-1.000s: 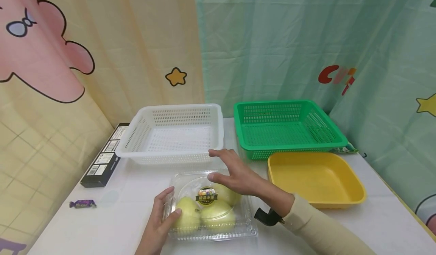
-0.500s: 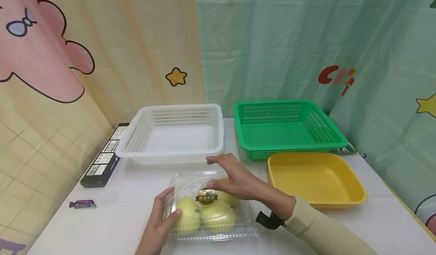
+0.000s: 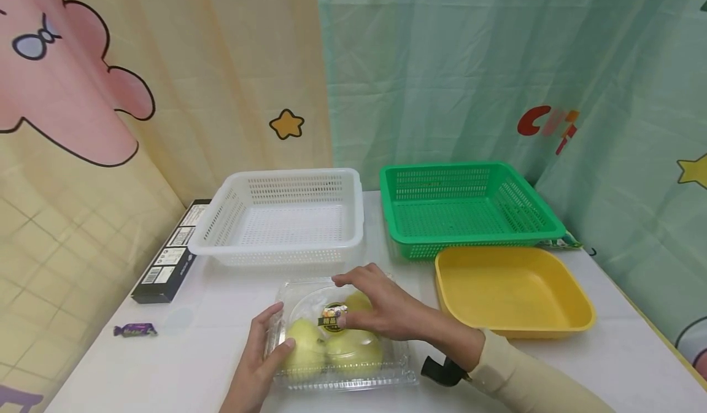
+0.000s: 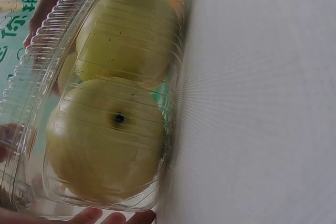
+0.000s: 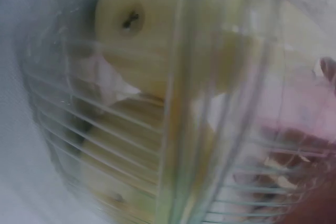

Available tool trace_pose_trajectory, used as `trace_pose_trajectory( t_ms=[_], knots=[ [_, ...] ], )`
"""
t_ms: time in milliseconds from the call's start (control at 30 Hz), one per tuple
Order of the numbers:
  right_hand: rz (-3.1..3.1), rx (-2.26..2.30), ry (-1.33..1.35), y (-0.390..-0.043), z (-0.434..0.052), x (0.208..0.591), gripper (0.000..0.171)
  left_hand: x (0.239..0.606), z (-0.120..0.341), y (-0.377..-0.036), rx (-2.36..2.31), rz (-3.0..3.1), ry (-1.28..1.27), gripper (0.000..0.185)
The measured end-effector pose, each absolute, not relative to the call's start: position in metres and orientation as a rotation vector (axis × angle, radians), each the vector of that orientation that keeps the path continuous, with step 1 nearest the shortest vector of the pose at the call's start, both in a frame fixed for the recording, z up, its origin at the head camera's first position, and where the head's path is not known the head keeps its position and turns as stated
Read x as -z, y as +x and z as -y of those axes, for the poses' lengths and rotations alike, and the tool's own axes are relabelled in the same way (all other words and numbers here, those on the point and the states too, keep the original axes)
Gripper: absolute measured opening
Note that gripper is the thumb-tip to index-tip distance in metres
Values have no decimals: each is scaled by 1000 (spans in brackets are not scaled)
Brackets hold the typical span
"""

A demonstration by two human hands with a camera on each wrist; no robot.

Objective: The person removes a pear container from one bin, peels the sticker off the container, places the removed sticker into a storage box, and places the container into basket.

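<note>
two hands hold a clear plastic box of yellow-green pears (image 3: 337,339): left hand (image 3: 259,355) fingers curl on its side, right hand (image 3: 381,305) fingers press its round black label (image 3: 333,316), writing too small to read.

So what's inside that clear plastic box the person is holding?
The clear plastic box holds yellow-green round fruits; three show through the lid from the head view. The right hand lying on the lid and the round label cover part of the inside, so more could be hidden.
</note>
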State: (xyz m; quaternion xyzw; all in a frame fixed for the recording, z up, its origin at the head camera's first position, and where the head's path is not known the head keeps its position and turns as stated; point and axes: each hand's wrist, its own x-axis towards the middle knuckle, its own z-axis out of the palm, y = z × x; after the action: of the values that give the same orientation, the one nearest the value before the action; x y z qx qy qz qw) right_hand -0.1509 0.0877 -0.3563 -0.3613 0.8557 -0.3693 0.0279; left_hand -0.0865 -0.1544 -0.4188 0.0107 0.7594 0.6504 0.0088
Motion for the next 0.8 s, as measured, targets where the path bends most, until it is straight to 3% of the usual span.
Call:
trace_pose_trajectory(
  t_ms=[800],
  knots=[
    [-2785,915,-1161,-160,-78,370,52,418,155,-87,-2020,-2385,40,62]
  ],
)
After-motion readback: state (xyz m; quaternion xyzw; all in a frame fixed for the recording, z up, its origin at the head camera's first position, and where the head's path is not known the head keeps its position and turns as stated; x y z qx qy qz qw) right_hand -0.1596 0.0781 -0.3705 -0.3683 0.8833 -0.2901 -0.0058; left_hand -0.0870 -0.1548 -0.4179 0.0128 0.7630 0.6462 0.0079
